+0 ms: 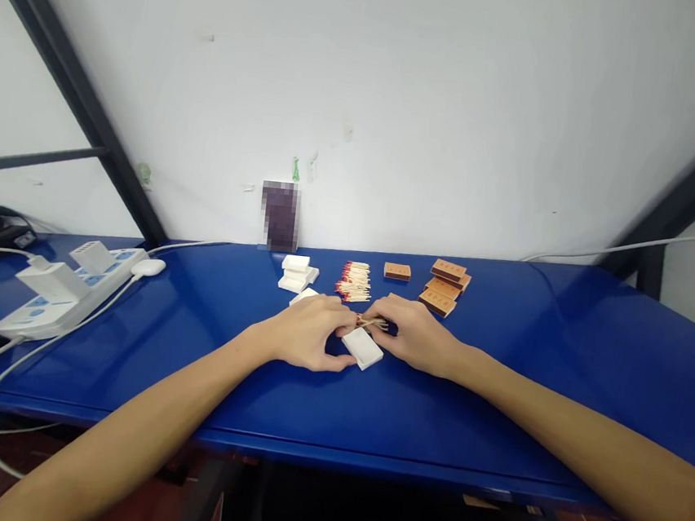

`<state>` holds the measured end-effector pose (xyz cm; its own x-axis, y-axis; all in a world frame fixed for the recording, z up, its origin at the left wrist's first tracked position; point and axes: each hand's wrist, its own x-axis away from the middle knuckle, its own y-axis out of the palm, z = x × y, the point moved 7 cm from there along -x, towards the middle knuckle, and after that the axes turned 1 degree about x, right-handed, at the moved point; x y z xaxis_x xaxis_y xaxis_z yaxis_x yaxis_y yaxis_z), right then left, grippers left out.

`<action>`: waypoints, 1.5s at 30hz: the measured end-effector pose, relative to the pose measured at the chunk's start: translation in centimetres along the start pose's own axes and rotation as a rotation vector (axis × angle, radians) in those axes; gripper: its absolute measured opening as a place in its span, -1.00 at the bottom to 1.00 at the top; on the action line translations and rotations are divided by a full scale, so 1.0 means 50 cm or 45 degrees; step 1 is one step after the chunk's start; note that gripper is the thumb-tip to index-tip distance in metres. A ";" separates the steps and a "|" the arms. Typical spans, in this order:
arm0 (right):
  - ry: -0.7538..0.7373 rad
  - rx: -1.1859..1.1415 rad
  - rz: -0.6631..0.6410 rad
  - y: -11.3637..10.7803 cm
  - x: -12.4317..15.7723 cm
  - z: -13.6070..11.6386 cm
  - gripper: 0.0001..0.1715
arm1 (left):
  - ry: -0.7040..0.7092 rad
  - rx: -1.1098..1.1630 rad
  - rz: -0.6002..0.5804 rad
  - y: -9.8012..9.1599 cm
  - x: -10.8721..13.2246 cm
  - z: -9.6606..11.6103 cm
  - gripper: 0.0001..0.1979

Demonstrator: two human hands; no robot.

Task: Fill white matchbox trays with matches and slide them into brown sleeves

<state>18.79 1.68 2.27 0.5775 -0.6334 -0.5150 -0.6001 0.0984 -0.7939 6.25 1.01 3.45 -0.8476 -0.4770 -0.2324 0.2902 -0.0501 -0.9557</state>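
Both my hands meet at the middle of the blue table (495,389). My left hand (309,332) and my right hand (414,332) are closed together on a small bundle of matches (372,323) held between their fingertips. Just below the bundle lies a white matchbox tray (363,349), with my left thumb touching its near end. Behind my hands lies a loose pile of red-tipped matches (353,282).
Several white trays (297,273) are stacked behind my left hand. Brown matchbox sleeves (444,287) lie at the back right, one more sleeve (396,271) apart. White power strips (68,287) with cables sit at the left. A white wall rises behind the table.
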 end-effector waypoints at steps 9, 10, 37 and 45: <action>0.165 -0.077 0.038 -0.039 -0.001 0.017 -0.89 | -0.043 0.135 -0.011 0.016 -0.001 -0.008 -0.67; 0.177 -0.111 0.029 -0.042 -0.001 0.016 -0.89 | -0.025 0.137 -0.020 0.019 -0.001 -0.008 -0.66; 0.029 -0.132 -0.424 -0.014 0.011 -0.051 -0.84 | -0.079 0.229 0.026 0.019 -0.003 -0.005 -0.69; -0.098 -0.092 -0.232 -0.038 0.011 -0.056 -0.84 | -0.110 0.000 -0.024 0.012 -0.001 -0.024 -0.60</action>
<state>18.73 -1.01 4.39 0.7191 -0.5746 -0.3908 -0.5187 -0.0696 -0.8521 5.94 2.07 2.67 -0.8114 -0.5501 -0.1977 0.2746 -0.0601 -0.9597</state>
